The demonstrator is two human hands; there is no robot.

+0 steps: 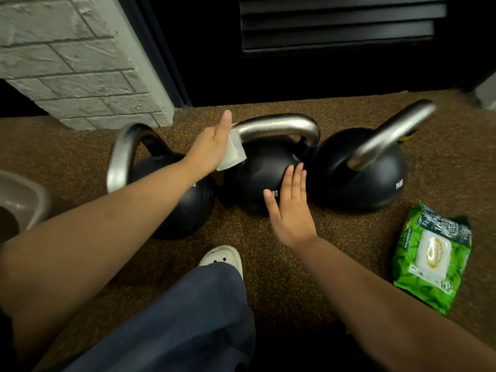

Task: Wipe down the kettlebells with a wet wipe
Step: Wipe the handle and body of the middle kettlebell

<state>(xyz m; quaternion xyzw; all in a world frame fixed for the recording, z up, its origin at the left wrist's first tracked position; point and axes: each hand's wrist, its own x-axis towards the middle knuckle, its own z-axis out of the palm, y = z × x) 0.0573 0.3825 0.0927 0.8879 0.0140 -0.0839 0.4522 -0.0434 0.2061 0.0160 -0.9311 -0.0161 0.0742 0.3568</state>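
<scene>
Nearest the camera are a trouser leg (188,318) and a white shoe (222,257), planted just short of the right hand (290,210). That hand lies flat with its fingers straight and holds nothing. It's laid against the round body of the middle kettlebell (260,170), I'd guess to stop it rocking while the other hand scrubs.

Off to the outer side of that hand, on the speckled floor (295,264), is the green pack of wipes (432,259). Its flap looks closed, so I can't see what's left inside. It's probably parked there for a quick grab.

Up and across from the bracing hand, the left hand (212,146) also looks flat, fingers extended, pressing the wet wipe (233,153) against the near end of the steel handle (281,124). The wipe's lower corner hangs loose under the palm. Seems like the handle is the bit being done right now.

The left kettlebell (188,205) sits under that forearm and the right kettlebell (362,178) just beyond the bracing fingers. I can't tell whether either has been wiped.

Well outside the left arm there's a basin (32,189), brownish inside, contents unclear.
</scene>
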